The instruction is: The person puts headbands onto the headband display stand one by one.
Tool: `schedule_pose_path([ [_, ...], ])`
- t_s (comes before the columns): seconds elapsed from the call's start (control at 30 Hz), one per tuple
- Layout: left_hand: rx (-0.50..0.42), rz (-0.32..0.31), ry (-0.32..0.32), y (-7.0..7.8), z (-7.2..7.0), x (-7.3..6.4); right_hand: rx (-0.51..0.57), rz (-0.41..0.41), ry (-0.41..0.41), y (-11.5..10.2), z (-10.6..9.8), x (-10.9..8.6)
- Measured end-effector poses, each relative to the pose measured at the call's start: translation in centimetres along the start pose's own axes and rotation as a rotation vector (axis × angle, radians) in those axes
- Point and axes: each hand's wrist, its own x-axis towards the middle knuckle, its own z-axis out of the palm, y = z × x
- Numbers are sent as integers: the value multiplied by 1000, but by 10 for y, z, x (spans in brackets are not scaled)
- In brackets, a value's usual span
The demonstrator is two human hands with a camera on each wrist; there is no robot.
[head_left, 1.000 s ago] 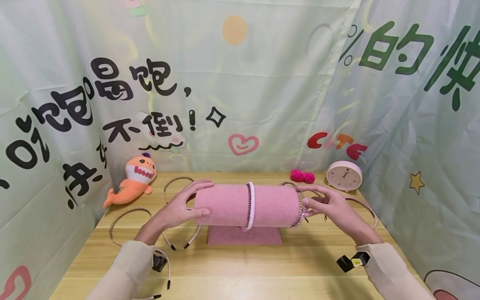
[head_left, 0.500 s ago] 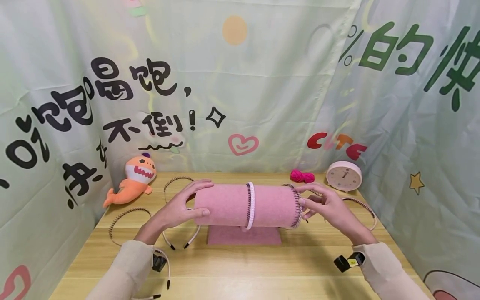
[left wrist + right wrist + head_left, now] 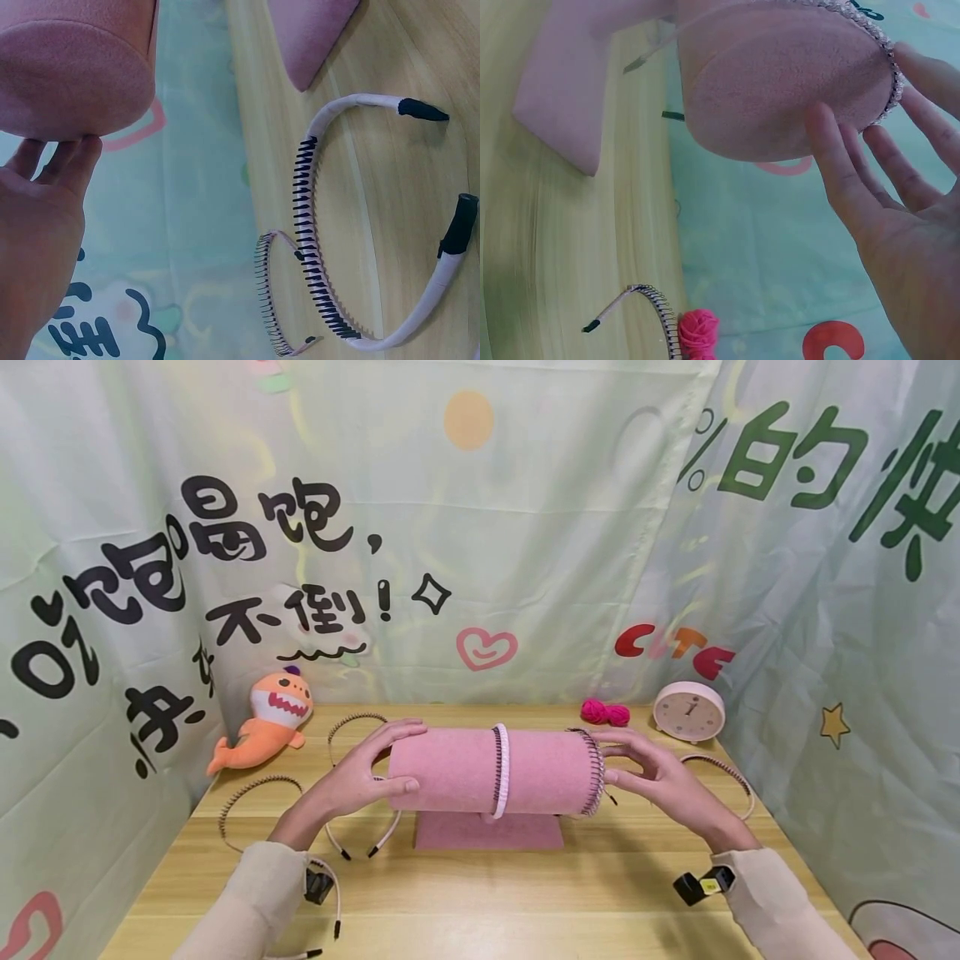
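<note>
Across the middle of the wooden table (image 3: 480, 910), a pink roll (image 3: 446, 768) is lying level above its pink base (image 3: 489, 832), carrying two headbands around it. A white headband (image 3: 503, 772) with dark teeth is circling it just right of the middle; a beaded headband (image 3: 597, 785), also toothed, is sitting around its right end. The left hand (image 3: 360, 781) is gripping the roll's left end, thumb in front and fingers over the top and far side. The right hand (image 3: 667, 777) is spreading, its fingers loosely extended at the rim by the beaded headband and its thumb near the roll's end face, without closing around anything. Farther out, a dark-tipped headband (image 3: 387, 833) is lying left of the base, the left hand covering part of it in the head view. Another headband (image 3: 260, 780) is resting farther left, partly behind the left arm, while a third (image 3: 729, 769) is lying beyond the right hand, which is blocking its nearer side. Toward the back, an orange plush shark (image 3: 273, 718) is leaning at the left; bright pink yarn (image 3: 604, 713) and a round clock (image 3: 688, 712) are standing at the right, before a printed curtain (image 3: 555, 568).
</note>
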Motion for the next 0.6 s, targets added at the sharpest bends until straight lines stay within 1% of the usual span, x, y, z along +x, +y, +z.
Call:
schedule_pose_path([
  [0.17, -5, 2, -4, 0, 0, 0, 4, -42, 17, 2, 3, 2],
  [0.27, -1, 1, -4, 0, 0, 0, 11, -88, 18, 2, 5, 5],
  [0.37, 0, -3, -3, 0, 0, 0, -13, -122, 16, 2, 7, 8],
  [0.43, 2, -5, -2, 0, -1, 0, -41, -122, 20, 1, 9, 10],
  [0.5, 2, -11, -1, 0, -1, -1, -92, -113, 31, 0, 11, 11],
  [0.6, 5, -16, 1, -1, 0, -1, -146, -92, 48, -2, 14, 14],
])
